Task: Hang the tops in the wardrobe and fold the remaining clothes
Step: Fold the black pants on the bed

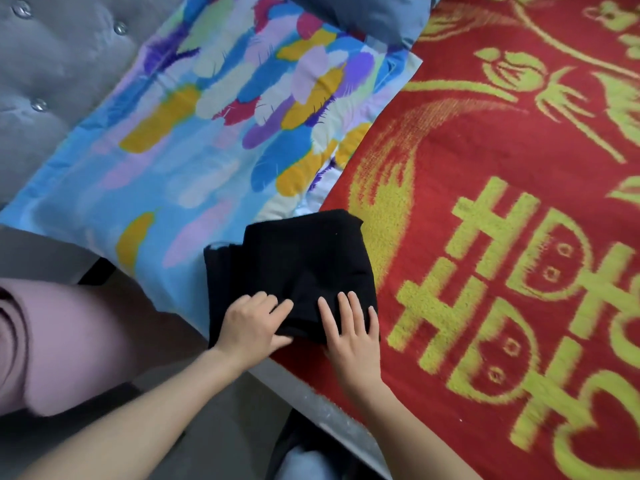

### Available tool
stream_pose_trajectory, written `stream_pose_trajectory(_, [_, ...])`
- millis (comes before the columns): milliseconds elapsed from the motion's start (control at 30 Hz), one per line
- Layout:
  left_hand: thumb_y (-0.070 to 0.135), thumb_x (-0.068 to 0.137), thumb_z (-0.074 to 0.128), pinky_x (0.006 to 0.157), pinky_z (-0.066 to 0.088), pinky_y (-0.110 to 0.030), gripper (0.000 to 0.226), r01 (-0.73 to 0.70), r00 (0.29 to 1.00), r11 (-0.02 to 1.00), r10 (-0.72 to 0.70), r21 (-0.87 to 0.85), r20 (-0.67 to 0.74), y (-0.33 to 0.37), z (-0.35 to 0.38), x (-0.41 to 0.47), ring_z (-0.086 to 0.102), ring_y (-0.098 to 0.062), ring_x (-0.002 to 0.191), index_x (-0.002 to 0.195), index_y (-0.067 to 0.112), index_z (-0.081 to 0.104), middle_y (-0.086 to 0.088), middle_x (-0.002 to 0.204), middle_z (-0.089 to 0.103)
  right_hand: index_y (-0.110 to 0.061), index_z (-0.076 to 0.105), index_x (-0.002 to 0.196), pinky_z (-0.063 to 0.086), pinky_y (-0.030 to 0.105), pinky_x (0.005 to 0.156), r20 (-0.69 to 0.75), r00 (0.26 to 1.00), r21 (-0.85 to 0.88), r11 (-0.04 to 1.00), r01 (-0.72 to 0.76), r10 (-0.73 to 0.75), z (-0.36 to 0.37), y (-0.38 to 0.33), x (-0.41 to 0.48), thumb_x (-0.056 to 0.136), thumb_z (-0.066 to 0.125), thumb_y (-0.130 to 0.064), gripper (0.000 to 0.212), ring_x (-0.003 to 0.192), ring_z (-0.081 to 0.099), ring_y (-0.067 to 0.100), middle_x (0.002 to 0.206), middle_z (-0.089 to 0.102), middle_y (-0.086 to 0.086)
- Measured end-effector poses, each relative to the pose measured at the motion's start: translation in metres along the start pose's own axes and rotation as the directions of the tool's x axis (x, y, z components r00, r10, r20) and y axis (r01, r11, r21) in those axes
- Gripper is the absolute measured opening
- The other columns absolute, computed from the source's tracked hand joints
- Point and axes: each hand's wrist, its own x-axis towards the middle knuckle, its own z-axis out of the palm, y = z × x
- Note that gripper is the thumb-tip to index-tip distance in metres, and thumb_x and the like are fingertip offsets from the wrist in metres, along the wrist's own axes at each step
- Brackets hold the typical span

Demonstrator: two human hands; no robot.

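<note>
Nearest to us, at the lower left, is a pink sleeve [69, 341], and both our bare forearms reach up from the bottom edge toward the bed. Our left hand [254, 322] sits on the near left corner of the folded black garment [294, 258]; its fingers are curled and the thumb runs along the cloth's near edge, so its grip is clenched on a fold of the garment. Our right hand [349, 327] lies just beside it, released, with the fingers straight and slightly spread, pressing flat on the garment's near right corner. The black garment is folded into a compact, roughly square bundle and lies close to the bed's near edge [329, 410], its left part over the feather-print pillow [207, 140] and its right part over the red blanket [450, 161] with the yellow-green pattern. Beyond the pillow rises a grey tufted headboard [52, 64] with shiny buttons, and a grey-blue cushion [363, 15] rests at the top, overlapping the far corner of the feather-print pillow.
</note>
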Motion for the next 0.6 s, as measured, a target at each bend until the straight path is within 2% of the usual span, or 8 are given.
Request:
stream_pose_trajectory(67, [0.044, 0.021, 0.093, 0.042, 0.042, -0.018, 0.068, 0.052, 0.999, 0.994, -0.051, -0.096, 0.017, 0.035, 0.008, -0.017, 0.055, -0.015, 0.047, 0.075, 0.009, 0.073, 0.001, 0.054, 0.056, -0.022, 0.046, 0.127, 0.052, 0.048, 0.082, -0.1, 0.991, -0.066, 0.994, 0.083, -0.089, 0.004, 0.023, -0.025, 0.077, 0.051, -0.011, 0.051, 0.106, 0.064, 0.027, 0.109, 0.069, 0.011])
stream_pose_trajectory(100, [0.045, 0.02, 0.093, 0.041, 0.041, -0.017, 0.067, 0.066, 0.998, 0.991, -0.063, -0.118, 0.026, 0.047, 0.012, -0.025, 0.055, -0.014, 0.046, 0.073, 0.01, 0.073, 0.002, 0.052, 0.055, -0.022, 0.048, 0.124, 0.053, 0.046, 0.08, -0.098, 0.986, -0.082, 0.988, 0.13, -0.138, 0.007, 0.031, -0.034, 0.076, 0.049, -0.012, 0.05, 0.103, 0.066, 0.025, 0.105, 0.07, 0.01])
stream_pose_trajectory(133, [0.045, 0.02, 0.093, 0.041, 0.04, -0.016, 0.065, 0.088, 0.996, 0.986, -0.083, -0.139, 0.041, 0.067, 0.016, -0.038, 0.055, -0.014, 0.045, 0.071, 0.01, 0.072, 0.003, 0.051, 0.055, -0.023, 0.055, 0.121, 0.054, 0.044, 0.077, -0.085, 0.978, -0.092, 0.979, 0.183, -0.191, 0.005, 0.039, -0.05, 0.072, 0.056, -0.014, 0.05, 0.099, 0.068, 0.025, 0.101, 0.071, 0.009])
stream_pose_trajectory(233, [0.045, 0.024, 0.093, 0.045, 0.045, -0.02, 0.063, 0.17, 0.984, 0.979, -0.165, -0.108, 0.06, 0.114, 0.027, -0.075, 0.058, -0.016, 0.051, 0.073, 0.01, 0.073, 0.001, 0.058, 0.058, -0.026, 0.073, 0.099, 0.054, 0.03, 0.061, 0.029, 0.956, -0.067, 0.954, 0.294, -0.292, -0.004, 0.047, -0.09, 0.044, 0.085, -0.019, 0.057, 0.081, 0.069, 0.022, 0.086, 0.071, 0.003])
stream_pose_trajectory(300, [0.041, 0.027, 0.093, 0.055, 0.052, -0.029, 0.069, 0.274, 0.961, 0.961, -0.272, -0.026, 0.046, 0.144, 0.03, -0.102, 0.063, -0.022, 0.063, 0.085, 0.009, 0.073, -0.004, 0.072, 0.064, -0.026, 0.075, 0.091, 0.046, 0.023, 0.05, 0.079, 0.949, 0.011, 0.952, 0.306, -0.306, -0.017, 0.044, -0.111, 0.041, 0.083, -0.02, 0.051, 0.066, 0.066, 0.021, 0.075, 0.067, -0.001])
stream_pose_trajectory(367, [0.043, 0.029, 0.093, 0.068, 0.055, -0.041, 0.089, 0.387, 0.921, 0.921, -0.388, 0.049, 0.018, 0.173, 0.031, -0.131, 0.068, -0.028, 0.081, 0.106, 0.007, 0.066, -0.012, 0.092, 0.069, -0.026, 0.075, 0.087, 0.041, 0.02, 0.045, 0.067, 0.951, 0.094, 0.951, 0.295, -0.302, -0.034, 0.037, -0.132, 0.05, 0.07, -0.028, 0.037, 0.056, 0.06, 0.02, 0.067, 0.062, -0.003])
stream_pose_trajectory(467, [0.048, 0.031, 0.091, 0.08, 0.051, -0.051, 0.114, 0.499, 0.861, 0.859, -0.507, 0.115, 0.047, 0.212, 0.022, -0.168, 0.066, -0.031, 0.099, 0.127, 0.009, 0.043, -0.018, 0.11, 0.066, -0.026, 0.074, 0.088, 0.039, 0.019, 0.044, 0.159, 0.928, 0.141, 0.938, 0.317, -0.338, -0.061, 0.022, -0.168, 0.035, 0.081, -0.03, 0.054, 0.053, 0.056, 0.018, 0.066, 0.06, -0.006])
stream_pose_trajectory(600, [0.031, 0.036, 0.091, 0.075, 0.053, -0.046, 0.102, 0.598, 0.801, 0.8, -0.598, 0.057, -0.014, 0.241, 0.011, -0.2, 0.068, -0.029, 0.085, 0.125, 0.014, 0.043, -0.014, 0.091, 0.067, -0.029, 0.074, 0.091, 0.041, 0.016, 0.042, 0.317, 0.855, 0.167, 0.912, 0.375, -0.41, -0.079, 0.012, -0.204, 0.02, 0.086, -0.04, 0.073, 0.053, 0.056, 0.014, 0.066, 0.06, -0.007])
